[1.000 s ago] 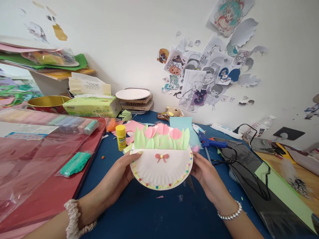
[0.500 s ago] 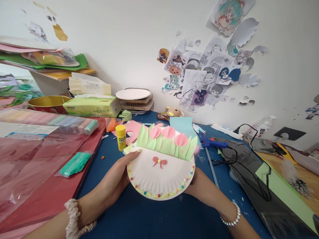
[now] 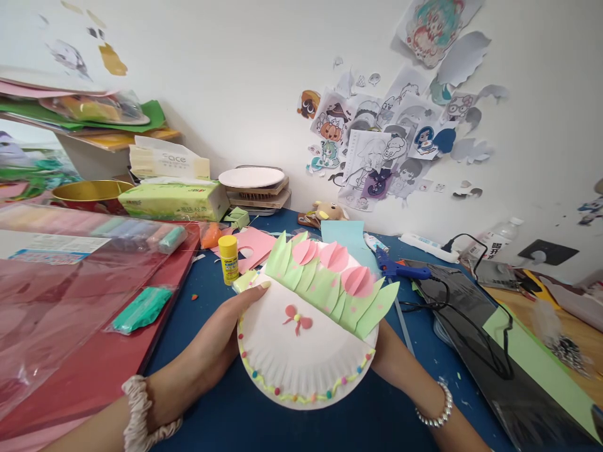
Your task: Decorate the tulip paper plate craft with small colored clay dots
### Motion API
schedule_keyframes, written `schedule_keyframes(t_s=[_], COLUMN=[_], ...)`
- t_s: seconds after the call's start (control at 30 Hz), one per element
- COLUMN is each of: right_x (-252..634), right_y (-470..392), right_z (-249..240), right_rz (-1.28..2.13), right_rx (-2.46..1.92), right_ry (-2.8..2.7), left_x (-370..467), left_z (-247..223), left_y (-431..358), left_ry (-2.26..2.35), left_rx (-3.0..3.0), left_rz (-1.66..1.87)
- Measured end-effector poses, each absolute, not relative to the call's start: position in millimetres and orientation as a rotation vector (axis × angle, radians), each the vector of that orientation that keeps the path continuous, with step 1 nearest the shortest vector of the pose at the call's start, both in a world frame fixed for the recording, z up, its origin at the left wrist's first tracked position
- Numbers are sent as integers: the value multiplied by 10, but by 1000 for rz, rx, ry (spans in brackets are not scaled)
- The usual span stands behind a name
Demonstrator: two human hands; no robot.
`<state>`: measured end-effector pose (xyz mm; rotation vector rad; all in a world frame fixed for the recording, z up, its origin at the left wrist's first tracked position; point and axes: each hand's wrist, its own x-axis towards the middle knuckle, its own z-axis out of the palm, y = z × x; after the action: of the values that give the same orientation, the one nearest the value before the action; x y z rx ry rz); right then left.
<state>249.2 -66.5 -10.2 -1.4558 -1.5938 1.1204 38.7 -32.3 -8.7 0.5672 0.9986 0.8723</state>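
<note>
A white paper plate craft point(image 3: 301, 358) is held up over the blue table, tilted down to the right. Green paper leaves point(image 3: 325, 285) and pink paper tulips point(image 3: 333, 257) rise along its upper edge. A pink bow point(image 3: 298, 319) is on its front, and a yellow line with coloured dots follows the curved rim. My left hand point(image 3: 230, 326) grips the left edge, thumb on the front. Behind the right edge is my right hand point(image 3: 389, 348), its fingers hidden by the plate.
A yellow glue stick point(image 3: 228, 260) stands left of the plate. Blue glue gun point(image 3: 402, 270) with a black cable lies to the right. Red sheets point(image 3: 113, 364) with wrapped clay point(image 3: 142, 309) fill the left; a dark board point(image 3: 471, 326) lies right. Tissue packs point(image 3: 174, 199) are behind.
The plate craft has turned clockwise, its right side dropping and its lower rim moving down. My right hand has shifted slightly lower with it.
</note>
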Motion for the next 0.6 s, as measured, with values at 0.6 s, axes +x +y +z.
schedule_keyframes(t_s=[0.6], right_x=[2355], right_y=[-625], right_z=[-1], right_rz=[1044], right_rx=[-1386], right_ry=[-1344], left_x=[364], left_z=[-128], left_y=[-329], left_ry=[1003], left_rx=[584], left_rz=[820])
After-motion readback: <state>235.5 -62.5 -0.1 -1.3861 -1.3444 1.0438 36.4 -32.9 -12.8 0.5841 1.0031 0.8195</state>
